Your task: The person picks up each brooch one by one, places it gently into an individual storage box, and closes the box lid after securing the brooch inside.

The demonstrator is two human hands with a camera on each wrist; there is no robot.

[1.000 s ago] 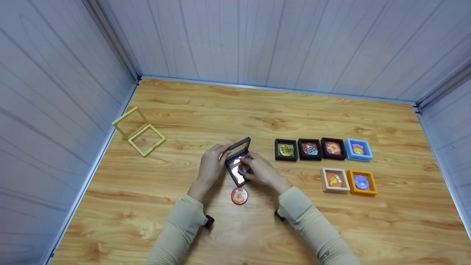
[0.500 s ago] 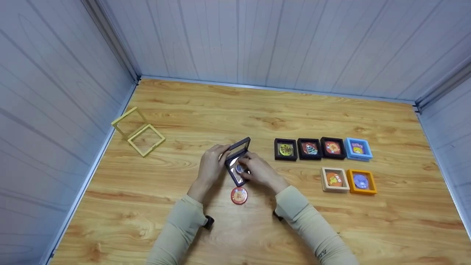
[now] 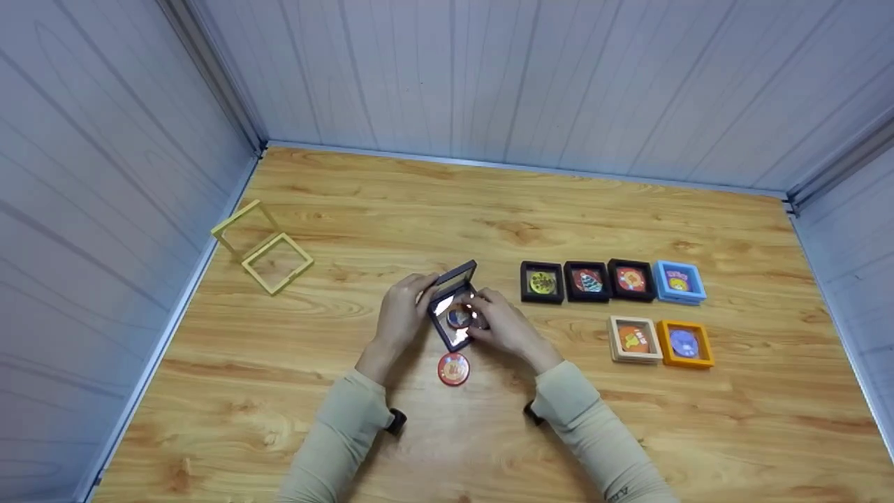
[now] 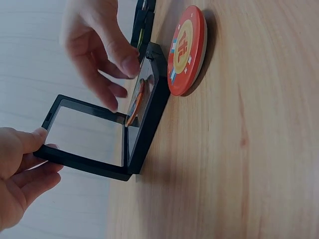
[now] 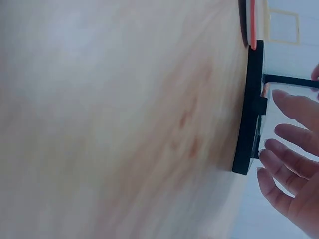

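Observation:
A hinged black display case (image 3: 440,327) with clear film stands open on the table, its lid (image 4: 89,169) tilted up. My left hand (image 3: 401,314) pinches the lid's edge between thumb and fingers. Inside the base lies a round badge (image 3: 458,318) with a dark blue patch; in the left wrist view its orange edge shows. Just over it is my right hand (image 3: 506,327), fingers loosely bent and apart from the badge. The right wrist view has these right fingers (image 5: 289,162) spread beside the case. A red round badge (image 3: 454,369) rests on the table at the case's near corner.
An open yellow frame (image 3: 278,265) stands at the far left. On the right, three black cases (image 3: 587,300), a blue case (image 3: 681,302), a beige case (image 3: 637,362) and an orange case (image 3: 689,364) hold badges. Panel walls (image 3: 489,84) border the table.
The round badge, earlier between my right fingers, now lies in the base of the case. My right hand has let go and drawn slightly right. The left hand has stayed on the lid.

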